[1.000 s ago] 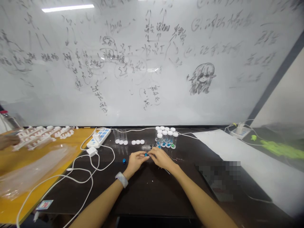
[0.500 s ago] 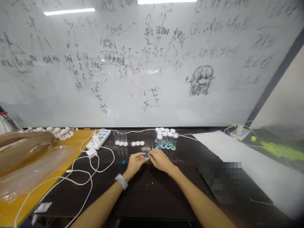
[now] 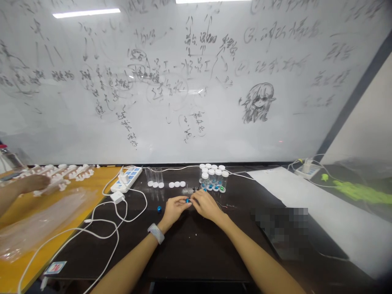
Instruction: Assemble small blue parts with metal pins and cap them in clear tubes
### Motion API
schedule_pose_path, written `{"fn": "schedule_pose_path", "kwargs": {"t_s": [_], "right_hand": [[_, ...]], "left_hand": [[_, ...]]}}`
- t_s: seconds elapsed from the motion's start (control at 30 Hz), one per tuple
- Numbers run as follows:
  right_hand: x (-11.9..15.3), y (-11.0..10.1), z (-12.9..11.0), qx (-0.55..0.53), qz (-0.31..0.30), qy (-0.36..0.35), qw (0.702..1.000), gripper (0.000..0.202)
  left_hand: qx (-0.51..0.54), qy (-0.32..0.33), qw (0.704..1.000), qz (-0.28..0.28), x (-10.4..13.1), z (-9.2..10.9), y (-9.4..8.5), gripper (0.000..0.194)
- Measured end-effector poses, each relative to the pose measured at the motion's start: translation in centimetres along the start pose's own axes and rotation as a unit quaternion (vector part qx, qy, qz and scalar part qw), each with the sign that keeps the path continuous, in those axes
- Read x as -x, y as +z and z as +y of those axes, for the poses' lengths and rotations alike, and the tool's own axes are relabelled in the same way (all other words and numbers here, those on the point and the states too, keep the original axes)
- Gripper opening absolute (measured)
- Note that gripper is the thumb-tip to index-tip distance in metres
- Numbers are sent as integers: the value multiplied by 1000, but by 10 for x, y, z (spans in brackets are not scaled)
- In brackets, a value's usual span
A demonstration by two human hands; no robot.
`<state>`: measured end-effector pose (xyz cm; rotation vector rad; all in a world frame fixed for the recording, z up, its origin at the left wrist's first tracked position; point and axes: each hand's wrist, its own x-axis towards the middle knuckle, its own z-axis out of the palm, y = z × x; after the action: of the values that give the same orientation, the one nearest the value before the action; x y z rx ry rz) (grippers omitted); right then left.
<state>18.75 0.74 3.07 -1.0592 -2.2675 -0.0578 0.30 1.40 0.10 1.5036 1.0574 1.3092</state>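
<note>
My left hand (image 3: 175, 210), a grey band on its wrist, pinches a small shiny blue piece (image 3: 187, 200) with a thin stem pointing up. My right hand (image 3: 206, 205) is closed at the same piece, fingertips together; what lies in them is too small to make out. Left of my hands a blue ball (image 3: 159, 209) rests on the dark table. Just beyond my fingers sit small black parts (image 3: 195, 189). Past my right hand stand several clear tubes with white caps (image 3: 224, 174), blue and green pieces inside them.
Clear tubes (image 3: 154, 176) on white caps and loose white caps (image 3: 177, 184) stand further back. A power strip (image 3: 128, 179) and white cables (image 3: 118, 228) lie left. A co-worker's hand (image 3: 36, 182) is over white parts on the yellow table. A dark pad (image 3: 284, 237) lies right.
The co-worker's hand at the left has drawn back leftward, uncovering more white parts. My hands stay in place around the blue piece; the view has shifted slightly.
</note>
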Motion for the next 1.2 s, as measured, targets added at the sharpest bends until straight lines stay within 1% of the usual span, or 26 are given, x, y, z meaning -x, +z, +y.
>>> {"fn": "schedule_pose_path", "kwargs": {"t_s": [0.13, 0.23, 0.37, 0.43, 0.47, 0.53, 0.6, 0.63, 0.67, 0.7, 0.73, 0.8, 0.87, 0.93, 1.07, 1.2], "right_hand": [[1, -1, -2, 2, -10, 3, 1000, 18], [1, -7, -1, -37, -28, -3, 999, 16], [-1, -12, 2, -95, -46, 9, 994, 22], [-3, -10, 4, -135, -35, 45, 989, 20], [-4, -8, 5, -165, -30, 75, 983, 18], [-6, -4, 7, -240, -29, 157, 958, 17], [-7, 0, 9, -305, -45, 229, 923, 17], [-7, 1, 9, -322, -51, 249, 912, 16], [-7, 2, 10, -326, -51, 254, 909, 14], [-7, 2, 10, -316, -44, 243, 916, 12], [-6, 2, 10, -291, -30, 223, 930, 11], [-5, 1, 9, -212, 8, 171, 962, 11], [-4, 0, 9, -139, 28, 130, 981, 14], [-3, 0, 8, -108, 22, 109, 988, 17], [-3, -2, 6, -93, 10, 89, 992, 18], [-3, -3, 5, -82, 7, 92, 992, 18]], "left_hand": [[12, 0, 1000, -1, 0, -2, -1, 42], [11, 3, 1000, -6, 0, -3, -2, 41], [-3, 4, 1000, 2, 0, -2, -2, 40], [-10, -1, 1000, 11, -1, -1, -3, 39], [-12, -5, 1000, 17, -1, -1, -3, 39], [-15, -13, 999, 30, -2, 0, -3, 38], [-14, -16, 999, 37, -2, -1, -3, 37], [-12, -16, 999, 38, -2, -1, -3, 36], [-9, -17, 999, 37, -2, -2, -3, 35], [-6, -17, 999, 35, -2, -2, -3, 34], [-2, -17, 999, 34, -2, -2, -3, 35], [9, -16, 999, 32, -2, -2, -3, 35], [18, -14, 999, 32, -1, -1, -2, 35], [23, -14, 999, 33, -1, 0, -2, 34], [20, -9, 999, 35, 0, 2, -1, 33], [6, -4, 1000, 30, 0, 2, -2, 32]]}}
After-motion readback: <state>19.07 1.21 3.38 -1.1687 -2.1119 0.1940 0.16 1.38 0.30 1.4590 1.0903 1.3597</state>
